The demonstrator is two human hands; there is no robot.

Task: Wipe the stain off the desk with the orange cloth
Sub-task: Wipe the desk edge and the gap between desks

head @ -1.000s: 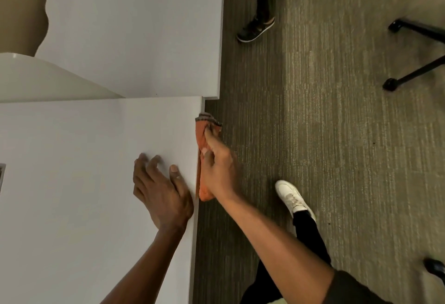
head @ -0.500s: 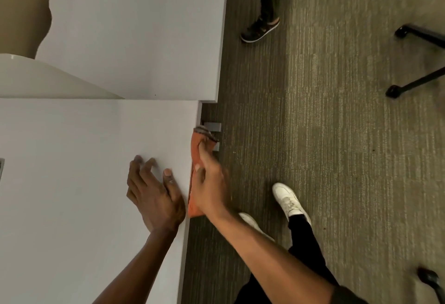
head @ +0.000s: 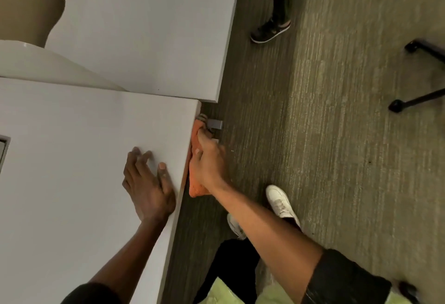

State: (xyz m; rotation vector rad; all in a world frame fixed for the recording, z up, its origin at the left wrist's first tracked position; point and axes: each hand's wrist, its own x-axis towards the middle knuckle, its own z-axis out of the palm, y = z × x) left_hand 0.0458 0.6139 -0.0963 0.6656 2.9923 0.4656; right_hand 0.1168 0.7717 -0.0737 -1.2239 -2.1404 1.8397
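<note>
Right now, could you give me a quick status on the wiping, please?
Left hand flat on desk. Right hand presses orange cloth against desk's side edge. Nothing in the way.

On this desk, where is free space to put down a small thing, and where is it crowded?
The desk top is bare between the left hand and the dark cut-out at its left border, and along its far side. It is crowded at the right edge, where the right hand presses the orange cloth on the side.

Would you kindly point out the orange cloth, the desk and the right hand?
orange cloth point(head: 195, 189): head view, lower corner.
desk point(head: 72, 159): head view, bare top.
right hand point(head: 208, 164): head view, back of hand.
</note>
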